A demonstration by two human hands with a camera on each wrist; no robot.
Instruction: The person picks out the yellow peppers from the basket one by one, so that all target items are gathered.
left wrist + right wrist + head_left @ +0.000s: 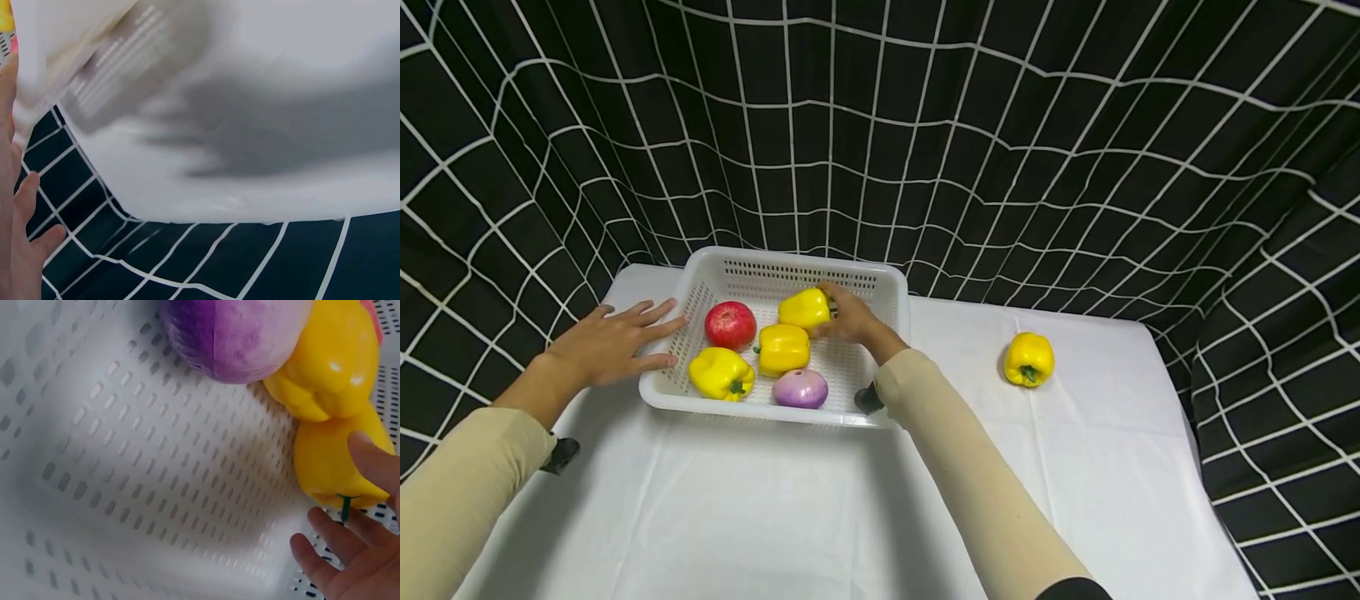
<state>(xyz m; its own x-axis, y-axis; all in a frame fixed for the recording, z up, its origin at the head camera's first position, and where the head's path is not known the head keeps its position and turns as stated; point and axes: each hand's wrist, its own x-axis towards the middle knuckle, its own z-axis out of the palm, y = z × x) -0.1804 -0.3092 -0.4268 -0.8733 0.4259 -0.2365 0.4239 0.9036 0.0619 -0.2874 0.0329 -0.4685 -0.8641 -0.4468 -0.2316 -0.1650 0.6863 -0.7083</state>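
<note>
A white plastic basket [891, 292] stands on the cloth. My right hand [848, 315] reaches into it and holds the stem end of the rearmost yellow bell pepper [803, 310] between thumb and fingers. In the right wrist view the thumb [369, 456] lies over this pepper [331, 469], its green stem near the fingers. At the basket's left rim my left hand [613, 343] has its fingers spread, fingertips right at the wall. Beside the held pepper sit a second yellow bell pepper [784, 350], a third [721, 373] at front left, a red pomegranate-like fruit [730, 325] and a purple onion [801, 389].
Another yellow bell pepper [1029, 359] lies on the white-covered table [760, 508], to the right of the basket. Black curtains [865, 150] with a white grid enclose the back and sides. Dark wrist mounts [561, 456] hang below both sleeves.
</note>
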